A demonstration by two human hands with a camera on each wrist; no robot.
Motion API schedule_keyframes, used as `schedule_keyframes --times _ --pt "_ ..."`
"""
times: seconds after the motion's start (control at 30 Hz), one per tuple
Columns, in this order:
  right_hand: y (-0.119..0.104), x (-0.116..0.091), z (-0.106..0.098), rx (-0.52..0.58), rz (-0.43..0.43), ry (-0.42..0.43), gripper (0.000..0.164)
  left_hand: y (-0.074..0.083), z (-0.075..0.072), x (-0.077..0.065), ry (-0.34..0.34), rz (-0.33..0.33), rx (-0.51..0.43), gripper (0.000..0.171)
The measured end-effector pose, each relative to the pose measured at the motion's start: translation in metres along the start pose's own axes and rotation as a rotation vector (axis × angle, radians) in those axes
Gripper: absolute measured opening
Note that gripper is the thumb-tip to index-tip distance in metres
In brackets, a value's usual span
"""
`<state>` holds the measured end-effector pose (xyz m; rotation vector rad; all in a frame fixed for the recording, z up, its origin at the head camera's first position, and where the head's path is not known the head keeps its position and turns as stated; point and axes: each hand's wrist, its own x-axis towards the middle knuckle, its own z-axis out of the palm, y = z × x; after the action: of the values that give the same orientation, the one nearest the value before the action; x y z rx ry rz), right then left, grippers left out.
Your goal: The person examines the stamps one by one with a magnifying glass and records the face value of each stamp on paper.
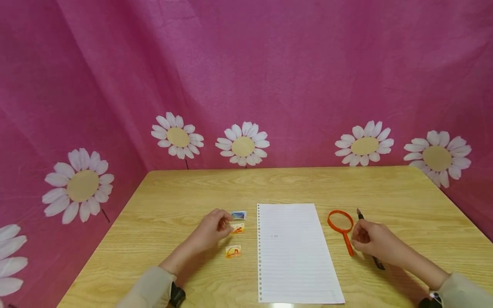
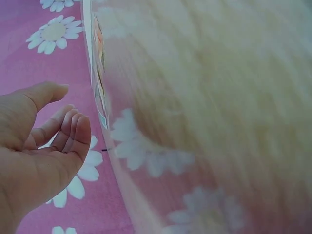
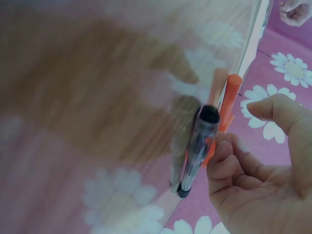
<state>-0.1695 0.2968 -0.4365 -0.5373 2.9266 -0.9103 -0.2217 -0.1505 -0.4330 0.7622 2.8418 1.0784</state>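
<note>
My left hand [image 1: 213, 229] hovers just left of three small stamp-like pictures, its fingers loosely bent and holding nothing. One picture is blue [image 1: 239, 215]; below it is a yellow-and-red picture [image 1: 239, 228], partly behind the fingertips, and nearer me lies another yellow picture [image 1: 233, 251]. On the right, my right hand [image 1: 379, 243] is over a dark pen [image 1: 360, 214] and hides its middle. The right wrist view shows its thumb apart from loosely curled fingers, beside the clear-barrelled pen [image 3: 197, 144] and not gripping it. An orange magnifying glass [image 1: 348, 244] lies just left of that hand.
Between the hands a lined, hole-punched sheet of paper [image 1: 298, 265] lies on the wooden table [image 1: 185, 188], with faint writing near its upper left. A pink curtain [image 1: 292, 77] with white daisies hangs behind and along the sides.
</note>
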Motion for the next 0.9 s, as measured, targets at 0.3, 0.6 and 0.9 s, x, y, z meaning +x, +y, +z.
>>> schedule_keyframes --times 0.3,0.6,0.9 --pt "-0.002 -0.003 0.005 -0.008 -0.043 -0.013 0.022 -0.007 0.000 0.004 -0.047 -0.036 -0.018 0.013" --pt "-0.005 -0.003 0.009 -0.034 -0.045 0.001 0.028 -0.009 0.003 0.008 -0.083 -0.009 -0.013 0.012" --pt "-0.006 -0.002 0.014 -0.072 0.009 0.003 0.027 -0.010 0.009 0.010 -0.093 -0.024 0.026 0.008"
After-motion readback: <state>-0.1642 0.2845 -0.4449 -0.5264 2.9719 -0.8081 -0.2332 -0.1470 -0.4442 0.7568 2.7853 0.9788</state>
